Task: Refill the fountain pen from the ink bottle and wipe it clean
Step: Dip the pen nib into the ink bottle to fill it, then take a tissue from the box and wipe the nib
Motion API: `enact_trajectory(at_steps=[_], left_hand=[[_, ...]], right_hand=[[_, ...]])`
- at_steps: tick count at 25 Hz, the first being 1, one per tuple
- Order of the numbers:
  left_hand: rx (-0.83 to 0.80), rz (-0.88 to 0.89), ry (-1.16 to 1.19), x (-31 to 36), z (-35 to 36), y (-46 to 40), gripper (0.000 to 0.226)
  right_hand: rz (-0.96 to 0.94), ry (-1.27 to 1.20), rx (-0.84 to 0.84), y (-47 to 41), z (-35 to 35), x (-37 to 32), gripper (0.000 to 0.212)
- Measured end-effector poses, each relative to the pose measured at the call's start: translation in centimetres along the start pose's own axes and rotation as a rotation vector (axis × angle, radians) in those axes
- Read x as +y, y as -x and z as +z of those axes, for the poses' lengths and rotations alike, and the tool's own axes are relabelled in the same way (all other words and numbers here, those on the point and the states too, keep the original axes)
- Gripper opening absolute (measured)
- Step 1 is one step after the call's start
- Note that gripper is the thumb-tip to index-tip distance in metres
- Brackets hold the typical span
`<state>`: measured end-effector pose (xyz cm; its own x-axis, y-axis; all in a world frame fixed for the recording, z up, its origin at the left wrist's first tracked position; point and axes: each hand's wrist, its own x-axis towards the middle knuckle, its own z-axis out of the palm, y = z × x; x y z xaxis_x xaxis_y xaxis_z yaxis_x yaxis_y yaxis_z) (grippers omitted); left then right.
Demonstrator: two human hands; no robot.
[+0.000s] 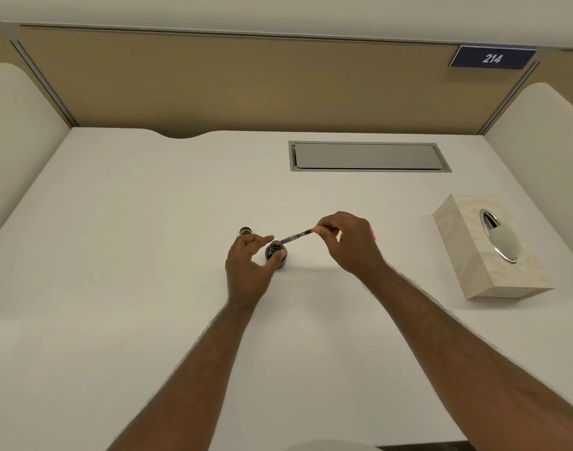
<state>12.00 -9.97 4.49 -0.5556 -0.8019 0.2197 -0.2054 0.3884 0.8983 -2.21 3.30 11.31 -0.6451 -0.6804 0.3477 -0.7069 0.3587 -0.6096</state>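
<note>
Filling now, I reckon: my right hand pinches the pen, nib dipped in the ink bottle, steadied by my left hand. Next, lift slowly, reach for the tissue box.

Bright, even overhead light, soft shadows w/ no glare, sharp centre, wide-angle bending at edges.

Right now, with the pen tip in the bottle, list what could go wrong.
1. The ink bottle is open and only lightly steadied by the left hand; a nudge from the slanted pen might tip it onto the white desk.
2. The right hand pinches just the pen's far end, so it could slip.
3. The tissue box sits away; drips may land first.
</note>
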Motion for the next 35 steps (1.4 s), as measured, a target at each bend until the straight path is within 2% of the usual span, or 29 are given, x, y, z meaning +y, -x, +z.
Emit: enact_trajectory(at_steps=[4, 7, 12, 18, 25, 35], left_hand=[[0.018, 0.066, 0.041, 1.8, 0.3, 2.0, 0.017], [-0.047, 0.023, 0.122, 3.5, 1.4, 3.3, 0.014], [-0.121, -0.155, 0.217, 7.0, 3.8, 4.3, 0.012], [-0.075, -0.385, 0.398, 10.1, 5.5, 4.2, 0.025], [-0.084, -0.419, 0.462, 11.0, 6.9, 4.6, 0.017], [-0.074, -0.404, 0.392, 10.1, 8.6, 4.7, 0.021]], right_hand=[[0.072, -0.125, 0.112, 1.0, -0.9, 0.9, 0.006], [0.246, -0.254, 0.164, 2.0, -1.4, 1.5, 0.009], [0.43, -0.532, 0.175, 3.6, -2.2, 1.8, 0.019], [0.627, -0.863, 0.185, 5.4, -3.4, 1.2, 0.022], [0.883, -1.052, 0.111, 7.2, -3.3, 2.5, 0.016], [1.007, -1.139, -0.034, 8.8, -2.5, 4.1, 0.02]])
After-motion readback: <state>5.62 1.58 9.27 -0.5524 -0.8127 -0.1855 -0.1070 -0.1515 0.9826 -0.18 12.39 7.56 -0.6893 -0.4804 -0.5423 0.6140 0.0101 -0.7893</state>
